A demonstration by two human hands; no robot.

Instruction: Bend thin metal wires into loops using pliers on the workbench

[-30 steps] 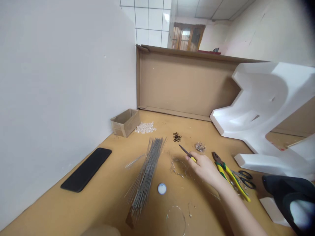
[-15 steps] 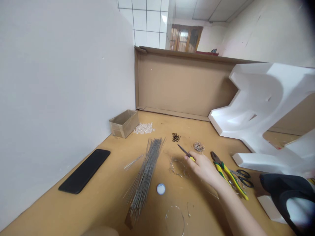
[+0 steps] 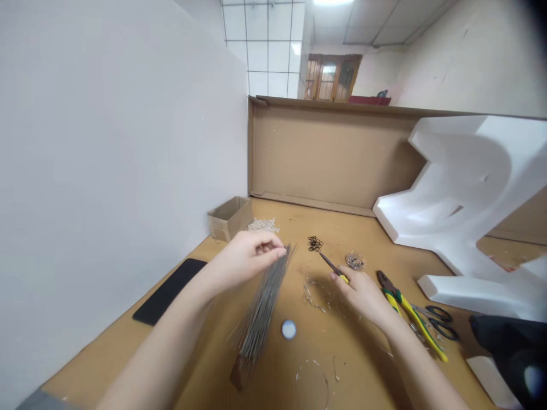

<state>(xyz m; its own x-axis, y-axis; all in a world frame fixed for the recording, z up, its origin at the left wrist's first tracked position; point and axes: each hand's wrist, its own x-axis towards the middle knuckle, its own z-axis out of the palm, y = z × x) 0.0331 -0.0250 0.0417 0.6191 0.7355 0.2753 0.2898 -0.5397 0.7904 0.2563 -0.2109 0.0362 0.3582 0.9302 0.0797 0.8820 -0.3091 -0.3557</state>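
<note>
My right hand point(image 3: 361, 293) is closed round long-nose pliers point(image 3: 329, 263) with a dark pointed tip and a yellow grip; the tip reaches close to a small pile of black rings point(image 3: 315, 244). Over the far end of a bundle of thin grey wires point(image 3: 265, 307) is my left hand point(image 3: 252, 253), thumb and fingers pinched together. Whatever is between those fingers is too small to make out. Loose bits of clear wire or thread point(image 3: 316, 296) lie below the pliers. A small round blue-and-white lid point(image 3: 289, 329) sits right of the bundle.
Yellow-green combination pliers point(image 3: 410, 316) and black-handled scissors point(image 3: 442, 322) lie at right, before white foam packing point(image 3: 461, 171). A small cardboard box point(image 3: 231, 219), clear beads point(image 3: 262, 225) and a black phone point(image 3: 171, 290) are at left. A shiny metal pile point(image 3: 355, 261) lies behind my right hand.
My left hand has come in from below and reached the far end of the wire bundle. My right hand still holds the pliers, their tip now nearer the black rings. The view has shifted slightly.
</note>
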